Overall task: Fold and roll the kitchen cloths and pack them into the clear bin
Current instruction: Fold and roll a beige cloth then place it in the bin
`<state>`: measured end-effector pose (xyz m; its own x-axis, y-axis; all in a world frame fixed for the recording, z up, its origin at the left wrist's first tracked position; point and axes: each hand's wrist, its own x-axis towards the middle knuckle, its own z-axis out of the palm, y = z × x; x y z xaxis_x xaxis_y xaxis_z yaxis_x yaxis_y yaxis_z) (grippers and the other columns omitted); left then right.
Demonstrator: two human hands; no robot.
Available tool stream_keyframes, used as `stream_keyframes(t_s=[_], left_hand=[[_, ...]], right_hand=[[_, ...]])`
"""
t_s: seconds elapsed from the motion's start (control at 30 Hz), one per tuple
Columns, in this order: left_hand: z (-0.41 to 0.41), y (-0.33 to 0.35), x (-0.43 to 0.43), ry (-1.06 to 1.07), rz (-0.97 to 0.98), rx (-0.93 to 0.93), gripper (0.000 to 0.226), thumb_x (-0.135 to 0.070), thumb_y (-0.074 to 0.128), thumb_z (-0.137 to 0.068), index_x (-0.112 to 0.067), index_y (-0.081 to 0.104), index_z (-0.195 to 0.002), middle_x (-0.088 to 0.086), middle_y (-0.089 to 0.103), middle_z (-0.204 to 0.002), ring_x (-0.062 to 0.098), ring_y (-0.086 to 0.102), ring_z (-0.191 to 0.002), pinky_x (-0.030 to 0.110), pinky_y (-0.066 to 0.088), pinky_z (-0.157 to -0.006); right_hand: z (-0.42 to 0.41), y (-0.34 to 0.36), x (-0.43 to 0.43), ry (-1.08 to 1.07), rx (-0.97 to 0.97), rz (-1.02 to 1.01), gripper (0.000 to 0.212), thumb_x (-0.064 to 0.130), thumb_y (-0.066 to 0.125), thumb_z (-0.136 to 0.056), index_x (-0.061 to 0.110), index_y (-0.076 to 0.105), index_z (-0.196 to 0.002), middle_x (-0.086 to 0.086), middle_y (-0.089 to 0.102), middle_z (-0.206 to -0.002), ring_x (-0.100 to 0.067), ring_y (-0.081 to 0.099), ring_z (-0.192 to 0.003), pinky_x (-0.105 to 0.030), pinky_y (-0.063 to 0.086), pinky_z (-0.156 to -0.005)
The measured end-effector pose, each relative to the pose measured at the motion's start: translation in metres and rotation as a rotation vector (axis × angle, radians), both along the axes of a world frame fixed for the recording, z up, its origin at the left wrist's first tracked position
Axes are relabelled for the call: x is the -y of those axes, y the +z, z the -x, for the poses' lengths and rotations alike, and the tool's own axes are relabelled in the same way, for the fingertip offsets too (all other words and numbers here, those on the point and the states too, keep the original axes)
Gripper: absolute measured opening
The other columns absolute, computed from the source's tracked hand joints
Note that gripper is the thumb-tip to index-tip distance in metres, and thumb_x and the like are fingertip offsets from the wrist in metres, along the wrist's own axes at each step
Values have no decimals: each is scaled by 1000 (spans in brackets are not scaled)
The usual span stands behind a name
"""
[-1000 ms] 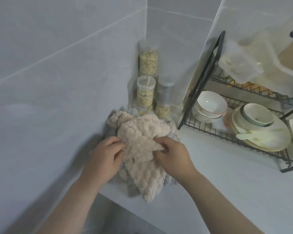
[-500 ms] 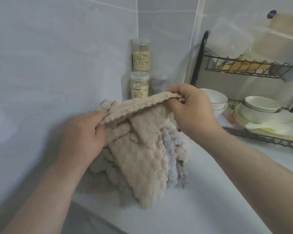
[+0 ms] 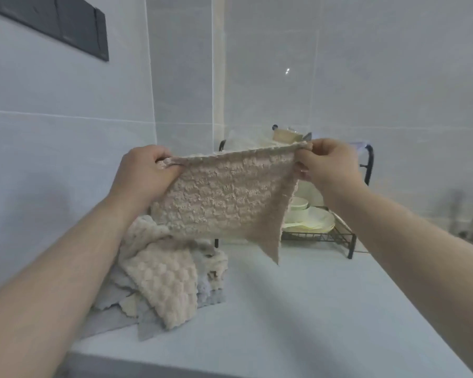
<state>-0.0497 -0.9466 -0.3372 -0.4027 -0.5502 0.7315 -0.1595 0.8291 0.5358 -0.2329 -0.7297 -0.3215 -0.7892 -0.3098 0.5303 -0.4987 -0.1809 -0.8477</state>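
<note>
A beige bubble-textured kitchen cloth (image 3: pixel 224 203) hangs spread in the air above the counter, one lower corner dangling to the right. My left hand (image 3: pixel 145 175) pinches its upper left corner and my right hand (image 3: pixel 325 166) pinches its upper right corner. Below it, in the counter's left corner, lies a heap of several more cloths (image 3: pixel 164 282), beige and pale grey-blue. No clear bin shows in this view.
A black wire dish rack (image 3: pixel 336 238) with white plates and bowls stands behind the held cloth at the back right. The pale counter (image 3: pixel 298 309) runs forward and right, its front edge near the bottom. Tiled walls close the left and back.
Both hands lifted one beige cloth off the heap and pulled it out flat between them. The view tilted up, and the jars in the corner are hidden now.
</note>
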Motion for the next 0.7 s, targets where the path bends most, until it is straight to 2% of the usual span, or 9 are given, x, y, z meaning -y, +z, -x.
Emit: stream_keyframes(t_s=[0.1, 0.17, 0.3, 0.37, 0.43, 0.5, 0.6, 0.67, 0.7], left_hand=[[16, 9, -28, -104, -55, 18, 13, -23, 77, -79, -12, 70, -79, 5, 66, -72, 19, 58, -63, 28, 44, -59], [26, 13, -47, -155, -87, 17, 14, -22, 79, -77, -12, 69, -78, 1, 61, -66, 12, 49, -55, 22, 37, -52], [51, 11, -75, -267, -145, 32, 15, -25, 81, -73, -22, 67, -70, -3, 63, -65, 13, 53, -58, 21, 38, -54], [70, -1, -82, -261, -118, 115, 18, -27, 81, -74, -25, 64, -68, -9, 63, -71, 14, 56, -68, 24, 39, -64], [92, -23, -87, -231, -83, 239, 16, -28, 77, -78, -23, 64, -72, -11, 61, -87, 15, 58, -81, 25, 39, -74], [115, -51, -84, -228, -73, 367, 13, -29, 75, -81, -24, 64, -74, -8, 64, -94, 20, 63, -84, 25, 42, -72], [144, -96, -75, -189, -47, 545, 17, -34, 72, -82, -28, 63, -69, -5, 69, -86, 20, 63, -83, 29, 49, -73], [157, -121, -70, -138, -27, 630, 11, -37, 68, -84, -26, 68, -82, -1, 69, -87, 20, 63, -85, 31, 49, -71], [162, -131, -68, -120, -12, 655, 17, -37, 66, -85, -24, 69, -95, 0, 69, -97, 21, 63, -91, 31, 49, -74]], right_hand=[[10, 10, -47, -133, -61, -76, 10, 9, 67, -82, 10, 64, -73, -6, 57, -65, -18, 53, -57, -29, 53, -55], [16, 14, -77, -239, -103, -120, 11, 15, 70, -80, 14, 65, -71, -3, 56, -62, -15, 47, -51, -26, 43, -49], [36, 6, -118, -306, -68, -245, 11, 16, 71, -79, 6, 67, -77, -3, 48, -54, -14, 35, -44, -24, 32, -46], [50, -11, -126, -314, -11, -312, 12, 15, 72, -80, 3, 67, -81, -3, 49, -54, -15, 36, -45, -23, 33, -45], [66, -36, -127, -326, 38, -380, 16, 14, 71, -81, -1, 67, -83, -6, 52, -55, -16, 40, -43, -22, 35, -42], [83, -67, -124, -319, 110, -437, 17, 11, 69, -83, -5, 66, -85, -9, 54, -57, -15, 45, -38, -21, 38, -39], [104, -114, -113, -285, 227, -482, 11, 8, 66, -84, -3, 63, -83, -16, 57, -64, -21, 54, -43, -32, 52, -51], [112, -141, -104, -258, 272, -503, 9, 6, 64, -84, -2, 62, -83, -19, 60, -68, -25, 58, -51, -40, 56, -59], [114, -153, -101, -231, 295, -503, 8, 6, 63, -85, -2, 62, -85, -19, 62, -73, -26, 60, -55, -43, 58, -62]])
